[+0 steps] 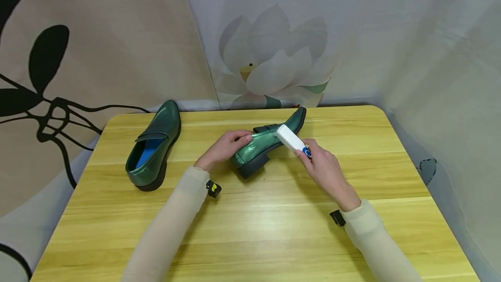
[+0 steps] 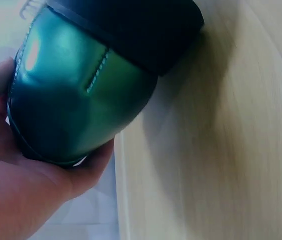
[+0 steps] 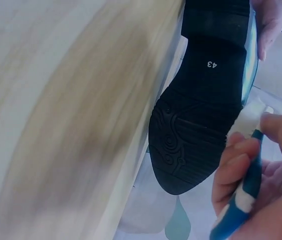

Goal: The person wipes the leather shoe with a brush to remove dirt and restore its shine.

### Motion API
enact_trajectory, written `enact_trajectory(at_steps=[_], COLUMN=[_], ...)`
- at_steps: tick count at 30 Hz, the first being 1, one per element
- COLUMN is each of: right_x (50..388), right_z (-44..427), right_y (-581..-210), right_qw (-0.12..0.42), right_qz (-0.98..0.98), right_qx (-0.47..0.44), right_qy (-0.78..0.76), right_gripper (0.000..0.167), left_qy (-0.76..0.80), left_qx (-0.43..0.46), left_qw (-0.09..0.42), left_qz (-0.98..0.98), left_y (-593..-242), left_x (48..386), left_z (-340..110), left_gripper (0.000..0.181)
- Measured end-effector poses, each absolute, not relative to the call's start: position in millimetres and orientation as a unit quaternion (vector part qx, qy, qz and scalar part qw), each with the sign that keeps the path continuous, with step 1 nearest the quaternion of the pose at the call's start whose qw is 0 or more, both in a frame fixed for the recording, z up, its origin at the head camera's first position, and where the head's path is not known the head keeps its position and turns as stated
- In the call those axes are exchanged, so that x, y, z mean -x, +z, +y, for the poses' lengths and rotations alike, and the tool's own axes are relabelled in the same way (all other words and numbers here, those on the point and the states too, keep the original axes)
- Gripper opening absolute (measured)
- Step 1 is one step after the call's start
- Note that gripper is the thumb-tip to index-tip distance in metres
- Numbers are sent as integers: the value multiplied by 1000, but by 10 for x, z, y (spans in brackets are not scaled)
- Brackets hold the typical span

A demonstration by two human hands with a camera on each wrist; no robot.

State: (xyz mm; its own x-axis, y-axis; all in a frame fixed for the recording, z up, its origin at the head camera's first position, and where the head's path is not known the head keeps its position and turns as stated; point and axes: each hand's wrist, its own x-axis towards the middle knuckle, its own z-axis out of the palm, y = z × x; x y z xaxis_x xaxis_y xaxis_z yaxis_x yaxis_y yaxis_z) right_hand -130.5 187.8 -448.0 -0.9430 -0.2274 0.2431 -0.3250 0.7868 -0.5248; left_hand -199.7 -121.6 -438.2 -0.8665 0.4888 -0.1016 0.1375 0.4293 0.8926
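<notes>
A shiny green loafer (image 1: 258,145) is tilted on its side above the table, its toe pointing to the far right. My left hand (image 1: 228,146) grips it by the heel opening; the left wrist view shows the thumb and fingers around the rim of the heel (image 2: 76,95). In my right hand (image 1: 325,166) is a white and blue brush (image 1: 290,137), its bristles against the shoe's side. The right wrist view shows the black sole (image 3: 200,110), marked 43, and the fingers curled round the brush handle (image 3: 240,200).
The matching green loafer (image 1: 156,142), with a blue insole, stands upright at the table's left. The wooden table (image 1: 250,238) has its back edge against a curtain (image 1: 274,47) printed with a flower. Small black cameras sit on both wrists.
</notes>
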Motion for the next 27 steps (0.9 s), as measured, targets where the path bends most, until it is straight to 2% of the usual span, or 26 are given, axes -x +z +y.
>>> enact_trajectory(at_steps=[5,14,19,23,27], right_x=[1251,1133,1065,1000,981], right_z=[1912,1953,1828,1701,1703], right_y=[-4449,-4457,-4544,-4597,-4586], right_qw=[84,68,96,98,98], right_qz=[-941,-940,-932,-920,-926], right_qx=[-146,-157,-216,-282,-274], right_qy=[295,295,275,254,240], right_gripper=[44,49,45,43,42], left_qy=[511,497,474,440,434], left_qx=[-215,-232,-225,-229,-225], left_qw=[168,165,146,134,129], left_qz=[815,820,839,858,863], left_y=[-4388,-4360,-4367,-4365,-4353], left_x=[1995,1993,1990,1987,1967], left_z=[-1191,-1101,-1064,-1038,-1039], left_gripper=[36,38,41,43,42])
